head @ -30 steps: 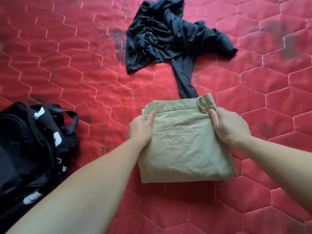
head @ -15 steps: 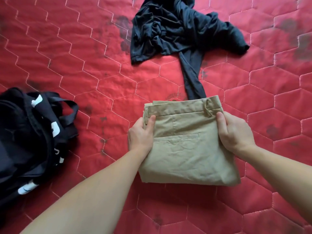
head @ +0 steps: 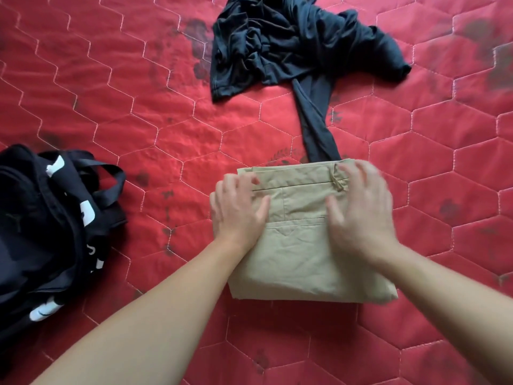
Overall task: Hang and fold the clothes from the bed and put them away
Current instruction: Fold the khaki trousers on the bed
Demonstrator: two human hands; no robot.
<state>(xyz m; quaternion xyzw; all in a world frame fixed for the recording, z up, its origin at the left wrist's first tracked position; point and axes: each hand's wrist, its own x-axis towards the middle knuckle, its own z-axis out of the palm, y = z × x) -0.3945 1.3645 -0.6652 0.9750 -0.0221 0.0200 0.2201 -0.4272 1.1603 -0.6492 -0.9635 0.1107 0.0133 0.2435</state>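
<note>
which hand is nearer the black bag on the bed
Left. The left hand rests on the folded khaki trousers' edge facing the black bag; the right hand lies on their far side.

No readable text is showing anywhere

At the near left, a black bag (head: 47, 232) is showing white marks across its side and straps, but they are lying creased and broken into fragments, so no letter, word, brand or number is coming through clearly.
</note>
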